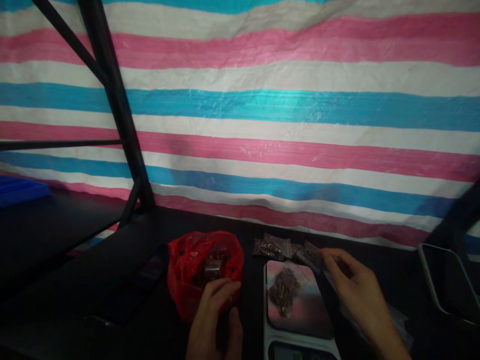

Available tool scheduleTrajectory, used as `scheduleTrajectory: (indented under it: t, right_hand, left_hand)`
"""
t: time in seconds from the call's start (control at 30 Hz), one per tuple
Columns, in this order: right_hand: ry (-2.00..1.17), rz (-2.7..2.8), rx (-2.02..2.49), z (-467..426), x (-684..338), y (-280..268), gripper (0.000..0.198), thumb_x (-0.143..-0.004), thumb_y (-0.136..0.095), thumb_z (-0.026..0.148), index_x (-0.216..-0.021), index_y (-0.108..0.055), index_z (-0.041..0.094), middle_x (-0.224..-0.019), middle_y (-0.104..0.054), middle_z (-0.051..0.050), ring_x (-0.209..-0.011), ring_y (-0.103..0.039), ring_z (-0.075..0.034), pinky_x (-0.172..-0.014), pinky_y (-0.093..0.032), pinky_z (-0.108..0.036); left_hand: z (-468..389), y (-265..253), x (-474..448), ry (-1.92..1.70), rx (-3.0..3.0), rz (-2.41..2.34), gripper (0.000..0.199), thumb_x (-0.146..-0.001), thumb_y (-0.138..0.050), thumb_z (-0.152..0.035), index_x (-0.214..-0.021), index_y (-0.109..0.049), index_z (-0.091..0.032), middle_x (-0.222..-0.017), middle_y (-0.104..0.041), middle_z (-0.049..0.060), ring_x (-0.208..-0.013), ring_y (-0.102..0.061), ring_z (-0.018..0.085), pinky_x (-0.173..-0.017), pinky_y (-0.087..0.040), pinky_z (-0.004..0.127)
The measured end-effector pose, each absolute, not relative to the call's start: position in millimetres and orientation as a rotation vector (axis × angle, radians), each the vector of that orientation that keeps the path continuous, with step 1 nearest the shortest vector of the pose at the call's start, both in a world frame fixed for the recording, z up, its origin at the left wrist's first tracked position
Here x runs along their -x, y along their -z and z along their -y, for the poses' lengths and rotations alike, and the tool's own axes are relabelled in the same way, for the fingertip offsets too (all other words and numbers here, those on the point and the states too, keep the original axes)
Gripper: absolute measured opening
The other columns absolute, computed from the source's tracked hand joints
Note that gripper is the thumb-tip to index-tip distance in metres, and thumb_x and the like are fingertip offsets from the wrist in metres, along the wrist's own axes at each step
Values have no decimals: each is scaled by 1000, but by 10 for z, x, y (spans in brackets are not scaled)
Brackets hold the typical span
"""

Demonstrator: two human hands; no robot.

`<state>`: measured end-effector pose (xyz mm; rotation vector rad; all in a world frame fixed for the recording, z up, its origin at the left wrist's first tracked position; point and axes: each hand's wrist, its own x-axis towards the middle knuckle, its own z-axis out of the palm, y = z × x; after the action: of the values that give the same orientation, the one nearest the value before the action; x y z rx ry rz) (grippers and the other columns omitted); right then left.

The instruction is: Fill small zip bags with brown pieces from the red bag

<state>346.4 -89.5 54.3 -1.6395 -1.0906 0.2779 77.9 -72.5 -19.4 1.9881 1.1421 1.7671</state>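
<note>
Just left of the right grip (356,287), the filled sachet (285,291) on the scale (311,320) should be light, limp and slippery, best pinched by an edge. That grip seems closed on a clear packet (309,254), though dimness blurs it; the left grip (215,317), loosely open, is at the red bag (182,292), and no writing is legible

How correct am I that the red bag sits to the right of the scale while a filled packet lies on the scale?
No: the head view shows the red bag to the left of the scale. The filled packet does lie on it.
</note>
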Motion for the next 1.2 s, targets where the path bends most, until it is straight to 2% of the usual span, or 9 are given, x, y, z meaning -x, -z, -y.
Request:
scheduleTrajectory:
  t: [0.27, 0.43, 0.53, 0.8, 0.93, 1.0, 1.07, 1.13, 1.2]
  right_hand:
    - [-312, 1249, 1638, 854, -3387, -579, 42, -82, -67, 64, -79, -80, 24, -85, -82, -9, -85, -75, -30, -82, -56, -39]
    - [-389, 1276, 1712, 894, -3411, -570, 34, -79, -65, 56, -69, -76, 26, -83, -82, -8, -84, -75, -30, -81, -56, -37]
    - [-433, 1282, 1743, 931, -3421, -561, 32, -78, -62, 54, -70, -75, 25, -83, -81, -8, -84, -75, -29, -79, -54, -37]
    - [-461, 1435, 1787, 1018, -3451, -469, 32, -81, -63, 51, -77, -80, 25, -75, -71, -3, -73, -66, -24, -71, -49, -34]
    - [-492, 1421, 1765, 1017, -3386, -444, 27, -79, -66, 48, -71, -76, 24, -70, -66, -1, -69, -62, -21, -65, -46, -32]
    - [-545, 1407, 1747, 1015, -3360, -444, 26, -78, -67, 48, -69, -74, 25, -66, -64, 0, -65, -58, -20, -61, -43, -30]
    - [-601, 1383, 1751, 1012, -3350, -446, 28, -78, -67, 50, -70, -74, 24, -61, -61, 1, -60, -54, -18, -55, -39, -29]
    - [-625, 1376, 1746, 1007, -3347, -449, 31, -79, -66, 53, -73, -74, 24, -60, -59, 2, -57, -51, -18, -53, -36, -29]
    - [-632, 1380, 1687, 1000, -3337, -462, 33, -80, -67, 56, -75, -74, 23, -65, -63, 0, -62, -56, -19, -57, -41, -29]
  left_hand:
    - [643, 154, -640, -1773, -2157, -1136, 33, -97, -54, -8, -122, -62, -28, -106, -70, 6, -94, -75, 19, -78, -63, 27]
    - [668, 106, -634, -1791, -2177, -1168, 33, -97, -54, -8, -122, -62, -29, -106, -70, 4, -95, -76, 18, -78, -63, 25]
    - [665, 70, -587, -1779, -2214, -1188, 34, -98, -54, -8, -123, -61, -29, -108, -69, 4, -96, -75, 18, -76, -63, 24]
    - [634, 57, -555, -1805, -2130, -1193, 32, -96, -58, -12, -121, -65, -31, -111, -68, 4, -103, -71, 19, -85, -62, 28]
    - [578, -40, -639, -1843, -1562, -1042, 24, -87, -69, -17, -107, -72, -30, -100, -70, 2, -93, -71, 19, -85, -61, 31]
    - [506, -176, -650, -1747, -1027, -830, 22, -81, -71, -22, -103, -71, -27, -85, -68, 1, -76, -68, 19, -72, -61, 31]
    - [430, -335, -629, -1461, -523, -667, 25, -87, -60, -33, -105, -72, -20, -93, -71, 9, -77, -69, 21, -71, -63, 36]
    - [382, -469, -592, -1302, -179, -517, 29, -95, -51, -31, -110, -70, -15, -96, -69, 10, -74, -67, 16, -68, -62, 31]
    - [374, -546, -562, -1256, -25, -417, 32, -101, -43, -27, -114, -69, -13, -98, -68, 11, -74, -68, 15, -67, -61, 28]
